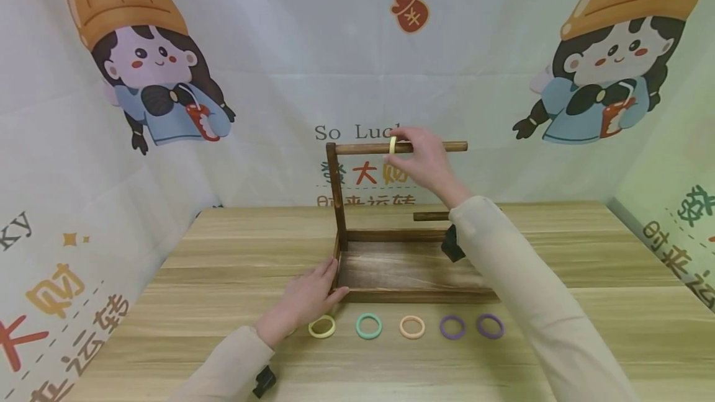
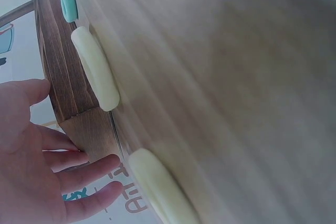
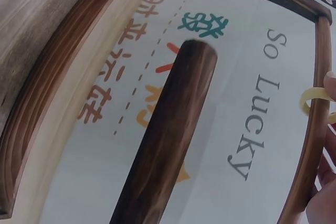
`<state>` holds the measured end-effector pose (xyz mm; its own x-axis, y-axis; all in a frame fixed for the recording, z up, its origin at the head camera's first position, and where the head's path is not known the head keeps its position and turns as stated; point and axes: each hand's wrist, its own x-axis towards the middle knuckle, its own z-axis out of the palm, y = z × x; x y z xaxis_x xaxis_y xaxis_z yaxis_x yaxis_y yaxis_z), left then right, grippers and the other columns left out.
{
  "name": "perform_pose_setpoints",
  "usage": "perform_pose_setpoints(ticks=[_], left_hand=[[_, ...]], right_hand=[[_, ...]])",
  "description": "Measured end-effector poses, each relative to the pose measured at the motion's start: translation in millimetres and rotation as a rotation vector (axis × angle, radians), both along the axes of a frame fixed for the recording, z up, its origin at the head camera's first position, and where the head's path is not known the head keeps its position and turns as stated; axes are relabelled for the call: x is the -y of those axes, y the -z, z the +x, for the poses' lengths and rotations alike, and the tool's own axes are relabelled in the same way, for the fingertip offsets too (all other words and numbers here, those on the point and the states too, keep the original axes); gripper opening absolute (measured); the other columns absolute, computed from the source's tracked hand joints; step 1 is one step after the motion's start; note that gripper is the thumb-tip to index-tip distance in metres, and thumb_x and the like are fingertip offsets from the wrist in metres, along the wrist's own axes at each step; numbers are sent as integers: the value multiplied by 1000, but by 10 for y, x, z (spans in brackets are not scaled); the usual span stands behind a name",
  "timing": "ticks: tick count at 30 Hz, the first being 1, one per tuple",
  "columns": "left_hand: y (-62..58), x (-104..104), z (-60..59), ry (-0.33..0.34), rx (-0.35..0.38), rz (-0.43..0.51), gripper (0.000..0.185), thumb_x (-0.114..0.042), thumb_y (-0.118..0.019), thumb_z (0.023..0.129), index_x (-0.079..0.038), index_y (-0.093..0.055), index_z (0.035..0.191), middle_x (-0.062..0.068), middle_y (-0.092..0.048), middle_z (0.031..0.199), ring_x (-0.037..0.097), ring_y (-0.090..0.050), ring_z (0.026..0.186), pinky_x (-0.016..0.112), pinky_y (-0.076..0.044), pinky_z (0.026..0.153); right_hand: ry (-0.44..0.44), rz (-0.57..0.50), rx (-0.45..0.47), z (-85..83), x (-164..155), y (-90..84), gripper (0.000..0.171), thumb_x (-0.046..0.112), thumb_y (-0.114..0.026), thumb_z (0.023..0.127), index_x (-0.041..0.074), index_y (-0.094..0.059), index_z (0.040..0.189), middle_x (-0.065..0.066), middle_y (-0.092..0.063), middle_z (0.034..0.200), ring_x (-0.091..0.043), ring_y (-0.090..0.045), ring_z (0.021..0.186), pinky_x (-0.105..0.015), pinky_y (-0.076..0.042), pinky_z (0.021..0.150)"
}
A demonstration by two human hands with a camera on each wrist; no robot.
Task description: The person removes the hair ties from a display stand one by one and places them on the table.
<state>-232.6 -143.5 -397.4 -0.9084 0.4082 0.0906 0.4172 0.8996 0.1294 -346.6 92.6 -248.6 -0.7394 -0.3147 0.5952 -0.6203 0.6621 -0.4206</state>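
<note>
A: What do you see at the left of the dark wooden stand (image 1: pixel 410 272)?

B: The left hand (image 1: pixel 304 299) lies against the front left corner of the stand's base. The fingers are straight and they press on the wood; they hold nothing. In the left wrist view the same open palm (image 2: pixel 31 156) is beside that corner.

A: And in front of the stand?

B: On the light wooden table (image 1: pixel 223 253), just in front of the base, five small rings lie in a row. From the left: a pale yellow ring (image 1: pixel 321 326) close to the left hand, then a mint green ring (image 1: pixel 368 326), a peach ring (image 1: pixel 412 326) and two purple rings (image 1: pixel 452 327) (image 1: pixel 490 326).

A: Where is the ring in work?

B: Another yellow ring (image 1: pixel 393 144) sits around the upper round bar (image 1: pixel 399 147) of the stand, about the middle of the bar. The right hand (image 1: pixel 427 163) pinches it there with the fingertips. A shorter lower peg (image 1: pixel 431 216) sticks out below it, on the right side of the stand.

A: How do you think this step is done well?

B: In my opinion, the left hand should press the base steady, so the stand does not tip. The right hand should keep the ring square to the bar, so it slides without catching, and open only when the ring hangs by itself.
</note>
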Motion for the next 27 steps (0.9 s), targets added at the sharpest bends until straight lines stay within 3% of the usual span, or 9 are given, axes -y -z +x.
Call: perform_pose_setpoints(ticks=[13, 20, 27], left_hand=[[7, 2, -10, -4, 10, -1, 65, -43, -43, 91, 5, -33, 133, 20, -33, 135, 39, -41, 113, 51, -37, 85], [29, 8, -26, -3, 17, 0, 65, -43, -43, 91, 5, -33, 133, 19, -32, 135, 38, -41, 114, 52, -37, 84], [33, 9, -38, -3, 15, 8, 65, -43, -43, 91, 5, -34, 133, 19, -33, 135, 37, -41, 113, 52, -38, 83]], right_hand=[[7, -53, -28, -28, -246, 26, 44, 18, -69, 78, 1, -55, 115, -11, -57, 106, -27, -48, 101, -38, -34, 89], [-15, -136, 2, -25, -401, 39, 42, 14, -68, 78, -2, -54, 114, -15, -55, 103, -27, -53, 93, -35, -44, 79], [-3, -130, -32, -10, -535, 52, 40, 12, -68, 78, -2, -55, 113, -16, -55, 102, -31, -48, 98, -40, -39, 84]])
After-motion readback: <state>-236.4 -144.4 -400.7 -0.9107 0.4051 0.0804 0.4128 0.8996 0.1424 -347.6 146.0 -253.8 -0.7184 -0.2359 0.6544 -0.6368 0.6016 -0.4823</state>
